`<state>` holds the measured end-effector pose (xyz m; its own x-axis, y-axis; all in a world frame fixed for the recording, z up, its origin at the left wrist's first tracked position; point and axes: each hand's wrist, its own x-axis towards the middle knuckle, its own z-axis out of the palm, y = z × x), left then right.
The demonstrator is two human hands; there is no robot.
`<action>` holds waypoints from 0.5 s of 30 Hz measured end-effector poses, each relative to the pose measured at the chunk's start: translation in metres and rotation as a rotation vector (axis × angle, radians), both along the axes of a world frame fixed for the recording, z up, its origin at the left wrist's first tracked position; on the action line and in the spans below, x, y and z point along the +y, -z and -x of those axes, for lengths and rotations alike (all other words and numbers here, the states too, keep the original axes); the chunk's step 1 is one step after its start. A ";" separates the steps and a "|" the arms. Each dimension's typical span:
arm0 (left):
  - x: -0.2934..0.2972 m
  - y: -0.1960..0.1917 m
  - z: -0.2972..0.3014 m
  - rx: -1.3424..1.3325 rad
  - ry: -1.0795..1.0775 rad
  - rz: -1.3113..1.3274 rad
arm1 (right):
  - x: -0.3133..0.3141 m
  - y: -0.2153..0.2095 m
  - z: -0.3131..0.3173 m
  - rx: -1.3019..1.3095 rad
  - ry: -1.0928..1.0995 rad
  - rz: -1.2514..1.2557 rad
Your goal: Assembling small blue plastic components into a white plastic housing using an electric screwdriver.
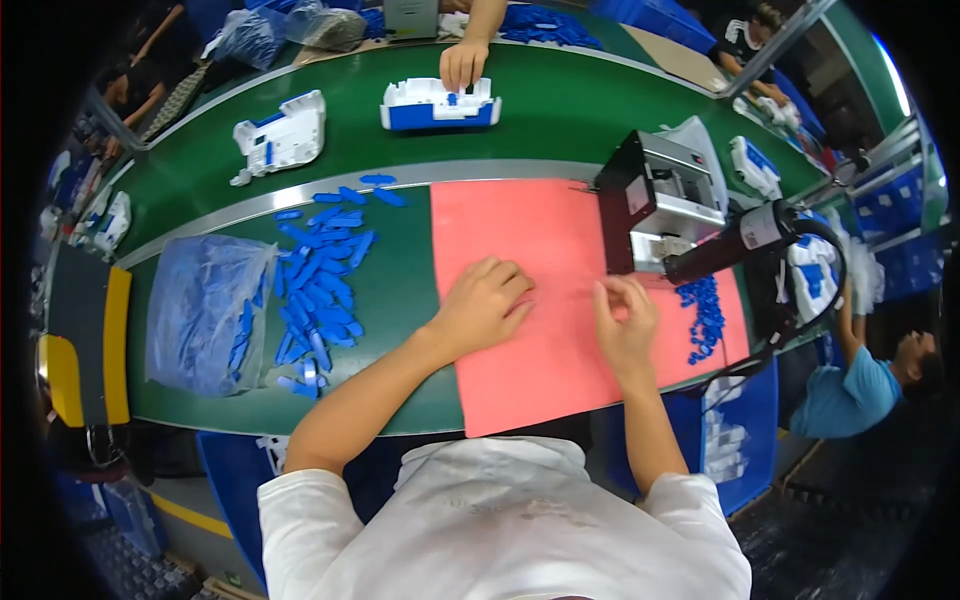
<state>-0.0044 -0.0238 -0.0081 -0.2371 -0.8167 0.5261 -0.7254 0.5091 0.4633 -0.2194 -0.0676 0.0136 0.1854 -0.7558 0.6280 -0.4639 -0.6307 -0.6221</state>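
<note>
My left hand (pixel 487 308) rests on the pink mat (pixel 530 380), its fingers loosely bent and the thumb apart, with nothing visible in it. Over the mat's right side, my right hand (pixel 628 325) is raised with thumb and forefinger drawn together. Slight blur hides whatever may be between those fingertips. Just beyond my right hand stands a black and silver bench machine (pixel 655 205) with a black cylinder (pixel 735 240) on it. A heap of small blue parts (pixel 705 318) lies right of that hand. Left of the mat are long blue plastic pieces (pixel 325 275), loosely piled.
A clear bag (pixel 205 315) of blue pieces lies at the left. Across the green belt (pixel 360 150), a co-worker's hand (pixel 463 65) touches a white and blue housing (pixel 440 108). Another white housing (pixel 285 138) sits left of it. A person in blue (pixel 850 395) is at the right.
</note>
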 end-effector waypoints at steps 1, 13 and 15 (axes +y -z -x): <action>0.003 -0.001 -0.001 0.018 0.009 0.013 | -0.006 -0.014 -0.012 -0.061 -0.064 0.064; 0.006 0.006 -0.008 0.057 0.014 0.046 | -0.123 -0.106 -0.002 0.720 0.563 -0.140; 0.005 0.007 -0.009 0.079 0.019 0.015 | -0.124 -0.110 -0.003 0.725 0.553 -0.210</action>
<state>0.0043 -0.0187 -0.0150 -0.2096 -0.8043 0.5561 -0.6773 0.5296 0.5107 -0.2167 -0.1913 0.1233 0.0584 -0.9383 0.3409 -0.9838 -0.1120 -0.1398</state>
